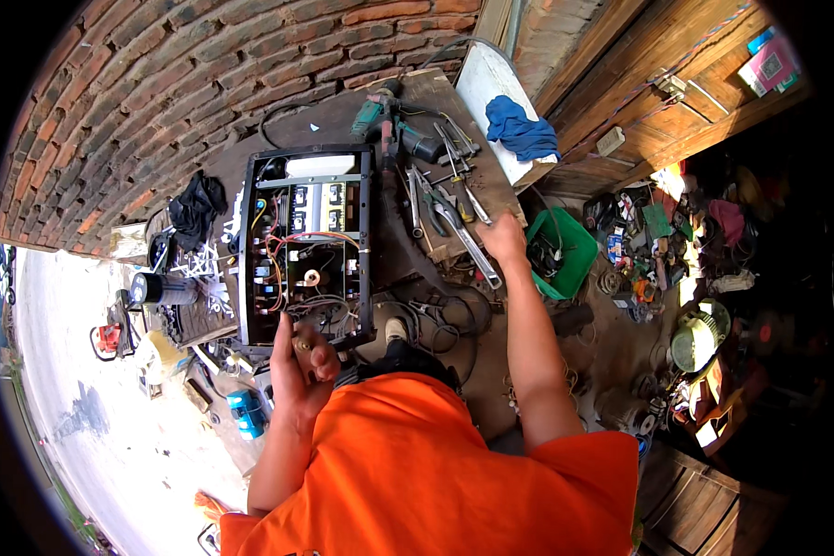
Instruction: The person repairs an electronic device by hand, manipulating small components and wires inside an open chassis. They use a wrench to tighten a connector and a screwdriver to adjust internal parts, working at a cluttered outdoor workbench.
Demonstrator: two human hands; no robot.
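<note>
An opened machine in a black metal frame (371, 199), its wires and circuit parts exposed, stands on the workbench in front of me. Near its front edge, my left hand (304, 371) is raised with curled fingers around a small brass-coloured fitting (303, 345); its exact kind is hard to make out. My right hand (503, 238) reaches to the bench's right edge, fingers closed at the end of a slim metal tool (475, 202), whose handle is hidden. Beside that hand lie large pliers (452, 215), a long steel wrench (480, 259) and several other hand tools.
A green power tool (367, 116) with its cord lies behind the machine. Right of the bench is a green bin (565, 250), and a blue cloth (521, 128) hangs over a white board (482, 79). Cables (426, 324) coil below; a black cloth (197, 204) lies left.
</note>
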